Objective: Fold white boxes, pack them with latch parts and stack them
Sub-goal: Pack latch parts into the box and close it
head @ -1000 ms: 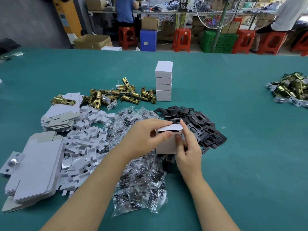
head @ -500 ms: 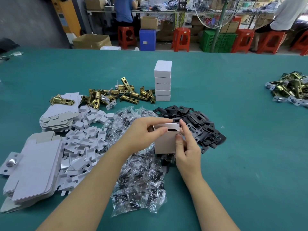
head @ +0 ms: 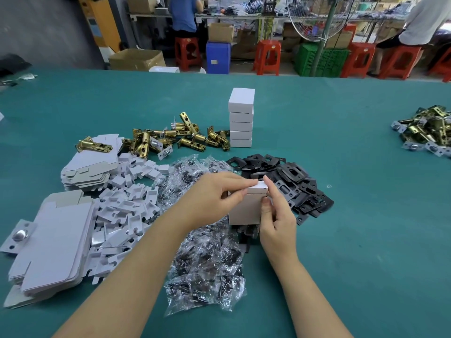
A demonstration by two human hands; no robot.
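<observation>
Upright, long axis vertical, the small white cardboard box [head: 245,207] stands above the green tabletop [head: 341,240]; left hand [head: 214,196] pinches its top flap, right hand [head: 277,215] grips its side.

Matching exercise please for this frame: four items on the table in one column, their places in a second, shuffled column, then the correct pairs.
1. white box
2. stack of boxes
3. black plates
4. flat box blanks

A. far, table centre
B. near left edge
C. held between both hands
D. heap right of the hands

Pairs: 1-C, 2-A, 3-D, 4-B
</observation>
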